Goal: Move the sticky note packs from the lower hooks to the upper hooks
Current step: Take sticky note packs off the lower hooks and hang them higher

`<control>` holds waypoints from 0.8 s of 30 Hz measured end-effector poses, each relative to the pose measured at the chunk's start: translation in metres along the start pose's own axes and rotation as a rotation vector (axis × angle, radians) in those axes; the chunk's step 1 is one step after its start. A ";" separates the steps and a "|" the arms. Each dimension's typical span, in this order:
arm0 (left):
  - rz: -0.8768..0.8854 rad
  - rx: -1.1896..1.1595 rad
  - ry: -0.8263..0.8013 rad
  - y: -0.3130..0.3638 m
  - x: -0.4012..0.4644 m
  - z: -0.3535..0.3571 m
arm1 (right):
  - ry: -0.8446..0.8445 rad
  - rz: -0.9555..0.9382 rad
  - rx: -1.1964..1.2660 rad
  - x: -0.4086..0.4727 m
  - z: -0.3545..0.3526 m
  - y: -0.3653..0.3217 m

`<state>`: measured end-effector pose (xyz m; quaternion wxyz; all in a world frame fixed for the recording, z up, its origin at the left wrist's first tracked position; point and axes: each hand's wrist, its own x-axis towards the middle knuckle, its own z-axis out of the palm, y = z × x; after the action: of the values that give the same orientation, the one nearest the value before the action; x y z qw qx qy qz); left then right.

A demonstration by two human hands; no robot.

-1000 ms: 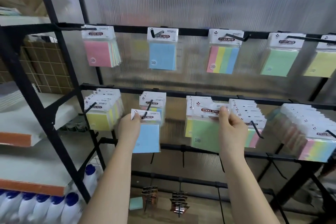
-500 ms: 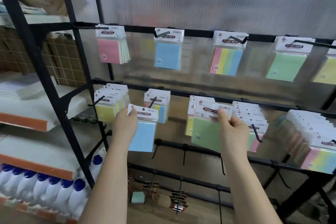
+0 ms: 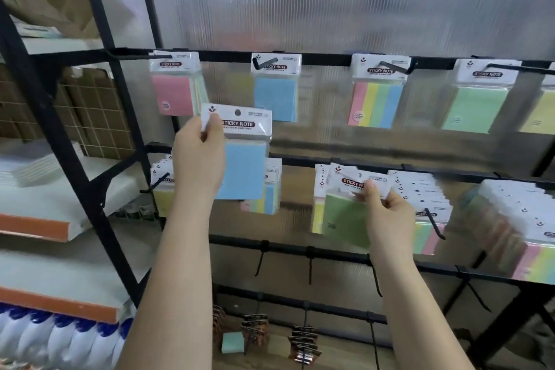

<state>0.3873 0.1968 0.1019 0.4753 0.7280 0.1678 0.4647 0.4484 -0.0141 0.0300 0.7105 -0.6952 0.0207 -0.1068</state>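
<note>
My left hand pinches the white header card of a blue sticky note pack, held free of any hook, between the two rows and just below and left of the upper blue pack. My right hand pinches the header of a green sticky note pack in front of the lower row's stack. The upper rail carries single packs on its hooks: pink, blue, striped, green. The lower rail holds several fuller stacks.
A black frame post and shelves with white boards stand at left, with blue-capped bottles below. Bare hooks hang from a third rail. A thick stack of striped packs sits at lower right.
My left hand has lifted the blue pack off the lower hook and up toward the upper row. My right hand has pulled the green pack slightly forward along its hook.
</note>
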 end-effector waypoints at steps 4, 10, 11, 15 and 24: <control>0.162 -0.056 -0.032 0.022 0.027 0.005 | 0.093 -0.046 0.028 -0.003 0.017 -0.004; 0.257 -0.177 -0.117 0.032 0.056 0.022 | 0.138 -0.031 0.064 -0.004 0.037 -0.009; 0.259 -0.190 -0.122 0.032 0.058 0.024 | 0.143 -0.029 0.072 -0.004 0.038 -0.009; 0.258 -0.223 -0.111 0.031 0.060 0.031 | 0.155 -0.022 0.081 -0.003 0.041 -0.007; 0.240 -0.233 -0.079 0.018 0.054 0.032 | 0.162 -0.033 0.044 -0.001 0.041 -0.003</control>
<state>0.4379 0.2079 0.1417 0.5041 0.7002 0.0060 0.5055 0.4542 0.0268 0.0341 0.7198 -0.6687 0.0644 -0.1750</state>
